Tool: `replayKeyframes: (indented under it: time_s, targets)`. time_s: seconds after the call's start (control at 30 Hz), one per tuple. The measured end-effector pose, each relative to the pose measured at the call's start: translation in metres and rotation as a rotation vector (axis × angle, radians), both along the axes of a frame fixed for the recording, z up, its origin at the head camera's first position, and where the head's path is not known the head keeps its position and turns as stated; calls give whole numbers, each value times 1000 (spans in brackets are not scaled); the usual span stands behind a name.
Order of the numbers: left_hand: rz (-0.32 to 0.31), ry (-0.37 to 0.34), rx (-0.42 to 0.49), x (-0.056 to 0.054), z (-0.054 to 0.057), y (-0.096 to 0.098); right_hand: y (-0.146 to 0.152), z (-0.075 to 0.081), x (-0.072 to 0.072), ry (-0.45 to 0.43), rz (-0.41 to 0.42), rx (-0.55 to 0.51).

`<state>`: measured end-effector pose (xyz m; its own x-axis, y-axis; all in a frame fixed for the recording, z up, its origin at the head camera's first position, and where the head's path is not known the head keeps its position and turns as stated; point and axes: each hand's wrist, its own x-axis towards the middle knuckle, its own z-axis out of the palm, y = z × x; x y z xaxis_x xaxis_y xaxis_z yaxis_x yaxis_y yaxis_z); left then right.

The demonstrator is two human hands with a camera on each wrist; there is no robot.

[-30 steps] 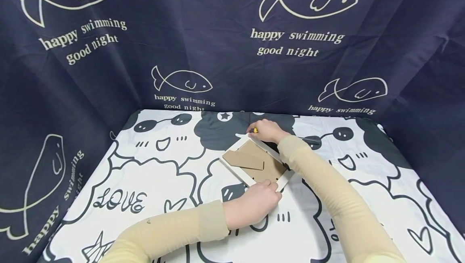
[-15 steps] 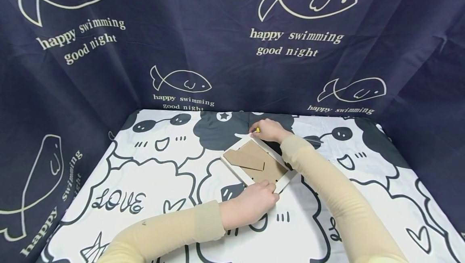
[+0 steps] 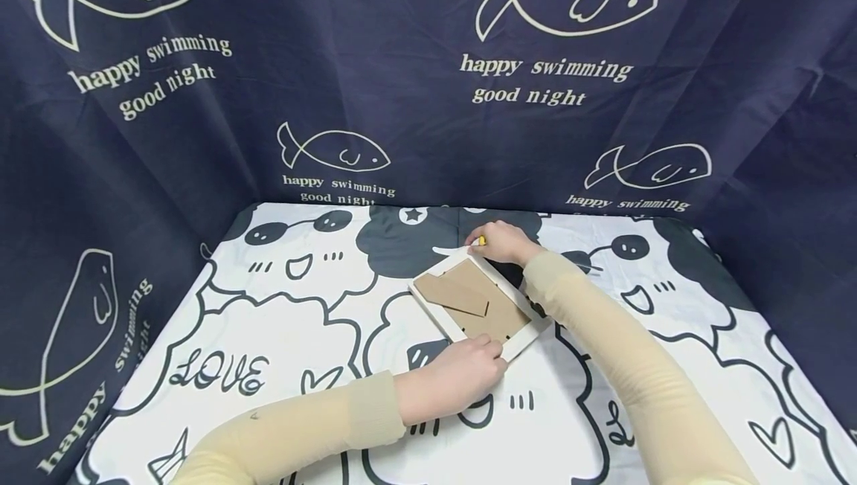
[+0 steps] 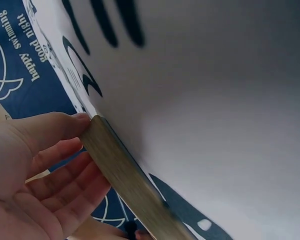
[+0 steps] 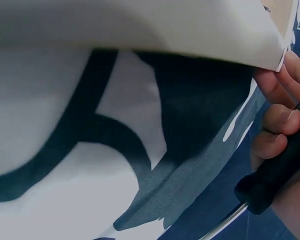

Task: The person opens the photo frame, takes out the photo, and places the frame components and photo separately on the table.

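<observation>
A picture frame lies back up on the cloth, turned like a diamond. Its border is white and its brown backing board carries a fold-out stand flap. With thumb and fingers my left hand grips the near corner; the left wrist view shows the frame's wood-coloured side edge there. At the far corner is my right hand, its fingertips touching the frame. In its curled fingers it also holds a screwdriver with a black handle, yellow end and metal shaft.
A white cloth with black cartoon drawings covers the table. Dark blue curtains printed with fish and lettering stand behind and at both sides.
The frame has turned slightly clockwise: its far corner moved right with my right hand, and its near corner moved left with my left hand. Both hands keep their hold.
</observation>
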<state>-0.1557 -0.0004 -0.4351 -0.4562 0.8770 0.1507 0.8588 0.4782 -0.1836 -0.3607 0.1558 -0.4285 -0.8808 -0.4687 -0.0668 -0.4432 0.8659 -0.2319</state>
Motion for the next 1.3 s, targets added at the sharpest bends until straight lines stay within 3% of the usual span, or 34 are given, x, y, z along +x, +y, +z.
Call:
replayKeyframes:
  time_s: [0.27,0.9,1.3]
  targets:
    - [-7,7,-9,1,-1,-7,4,-2,3,-15,-19,-21]
    - [7,-75,55,-3,-1,-29,19,-7,8,-16,-91,-98]
    - [0,-60,58,-8,-3,-36,28,-8,12,5,-129,-119]
